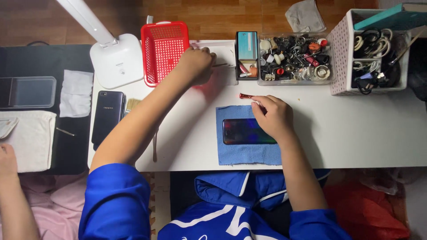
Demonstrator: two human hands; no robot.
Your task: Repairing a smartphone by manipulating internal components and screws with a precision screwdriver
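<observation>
While right hand (pixel 275 118) pins dark phone (pixel 247 131) on blue cloth (pixel 247 153), fingers pinching red-handled tool (pixel 246 96), phone long axis runs left-right, mid-counter (pixel 356 133). Left hand (pixel 195 64) far off beside red basket (pixel 163 51), fingers clenched on thin tool (pixel 222 65).

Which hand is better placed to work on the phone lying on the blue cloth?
Right, probably: the right hand already rests on the phone on the blue cloth, holding a small red tool. The left hand is away by the red basket.
</observation>
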